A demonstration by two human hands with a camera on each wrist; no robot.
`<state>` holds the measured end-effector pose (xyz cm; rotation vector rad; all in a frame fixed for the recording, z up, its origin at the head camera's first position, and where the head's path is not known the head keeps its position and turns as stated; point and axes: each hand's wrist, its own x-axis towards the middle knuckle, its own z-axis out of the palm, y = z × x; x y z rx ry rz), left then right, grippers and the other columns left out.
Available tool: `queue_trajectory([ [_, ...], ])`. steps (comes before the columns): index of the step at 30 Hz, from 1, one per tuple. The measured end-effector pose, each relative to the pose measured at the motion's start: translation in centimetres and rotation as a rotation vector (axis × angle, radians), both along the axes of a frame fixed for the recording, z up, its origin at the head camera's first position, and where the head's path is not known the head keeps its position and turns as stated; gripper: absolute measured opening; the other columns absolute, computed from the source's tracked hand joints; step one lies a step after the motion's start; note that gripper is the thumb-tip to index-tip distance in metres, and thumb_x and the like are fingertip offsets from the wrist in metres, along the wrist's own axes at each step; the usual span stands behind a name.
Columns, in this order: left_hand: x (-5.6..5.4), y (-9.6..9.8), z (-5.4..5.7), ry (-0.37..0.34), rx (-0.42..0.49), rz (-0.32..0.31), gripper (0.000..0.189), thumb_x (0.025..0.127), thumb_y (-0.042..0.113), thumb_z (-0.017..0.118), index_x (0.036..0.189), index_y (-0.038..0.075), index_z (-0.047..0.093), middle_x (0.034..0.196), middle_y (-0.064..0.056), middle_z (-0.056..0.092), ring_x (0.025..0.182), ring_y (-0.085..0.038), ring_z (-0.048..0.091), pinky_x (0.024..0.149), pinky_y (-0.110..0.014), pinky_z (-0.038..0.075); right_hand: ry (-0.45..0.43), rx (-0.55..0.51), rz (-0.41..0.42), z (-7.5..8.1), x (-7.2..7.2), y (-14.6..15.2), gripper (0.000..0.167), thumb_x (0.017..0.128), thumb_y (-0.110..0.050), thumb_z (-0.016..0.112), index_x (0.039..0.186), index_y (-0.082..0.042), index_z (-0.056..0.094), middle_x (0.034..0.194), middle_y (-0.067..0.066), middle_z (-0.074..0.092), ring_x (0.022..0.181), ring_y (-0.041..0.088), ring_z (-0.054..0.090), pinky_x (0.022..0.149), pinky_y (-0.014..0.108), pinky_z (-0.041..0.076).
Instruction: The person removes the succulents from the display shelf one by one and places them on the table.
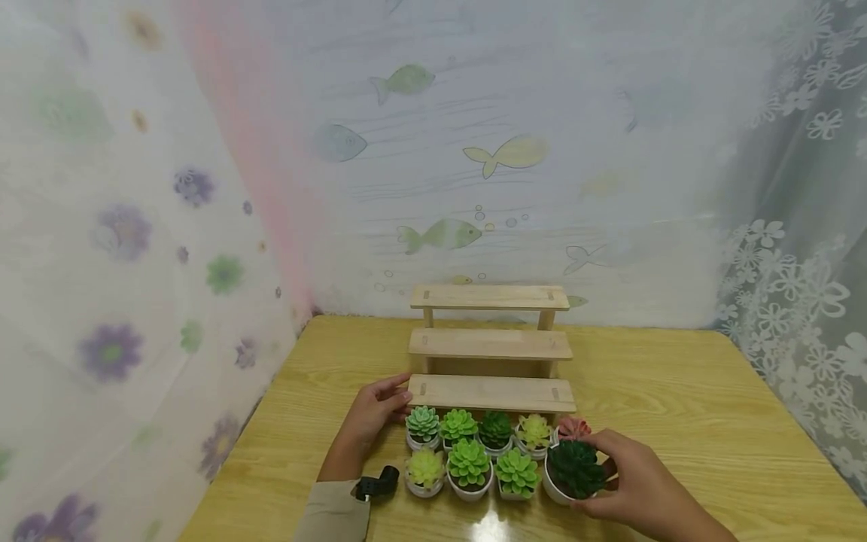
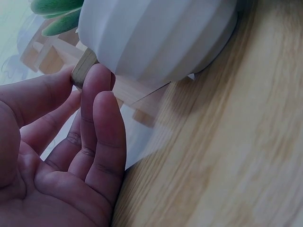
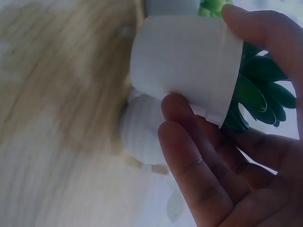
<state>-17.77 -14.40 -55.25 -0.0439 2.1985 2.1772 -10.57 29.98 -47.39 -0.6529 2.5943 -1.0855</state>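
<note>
A three-step wooden stand [image 1: 491,344] is on the table behind rows of small potted succulents. My left hand [image 1: 375,406] pinches the left end of its lowest step [image 1: 491,392] between thumb and fingers; in the left wrist view, that board end [image 2: 84,67] shows at the fingertips beside a ribbed white pot [image 2: 151,38]. At the right end of the front row, my right hand [image 1: 637,476] grips a dark green succulent [image 1: 576,468] by its smooth white pot [image 3: 185,64]. A pink succulent [image 1: 573,427] stands just behind it, partly hidden.
Several green and yellow-green succulents, among them a bright green one [image 1: 469,463], stand close together in front of the stand. A black device [image 1: 379,483] sits at the left sleeve. Printed curtains [image 1: 433,188] rise at the back edge and sides of the wood-grain table [image 1: 677,406].
</note>
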Motion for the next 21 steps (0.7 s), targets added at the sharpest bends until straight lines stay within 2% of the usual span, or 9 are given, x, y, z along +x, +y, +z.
queue_trajectory([
  [9,-0.06,0.06,0.01,0.009,0.002,0.003,0.049,0.097,0.007,0.071,0.145,0.006,0.06,0.116,-0.014,0.073,0.081,-0.015,0.074,0.072,-0.03,0.062,0.059,0.058,-0.006,-0.72,0.02,-0.27,0.086,0.071,-0.055,0.091,0.137,-0.008,0.062,0.121,0.009,0.067,0.075,-0.001,0.059,0.061,0.024,0.053],
  [16,0.05,0.16,0.15,0.008,-0.007,0.011,0.048,0.098,0.008,0.071,0.145,0.008,0.061,0.115,-0.014,0.073,0.082,-0.015,0.074,0.072,-0.03,0.062,-0.014,0.004,-0.025,-0.92,0.21,-0.35,0.092,0.071,-0.046,0.094,0.142,0.001,0.057,0.133,0.026,0.064,0.069,0.003,0.066,0.06,0.024,0.056],
  [21,0.09,0.01,-0.01,0.015,-0.015,0.003,0.049,0.098,0.01,0.071,0.146,0.007,0.06,0.117,-0.015,0.073,0.082,-0.015,0.074,0.072,-0.03,0.063,-0.067,-0.018,-0.038,-0.93,0.27,-0.54,0.094,0.072,-0.043,0.094,0.146,-0.002,0.054,0.14,0.032,0.058,0.072,0.006,0.071,0.062,0.024,0.058],
])
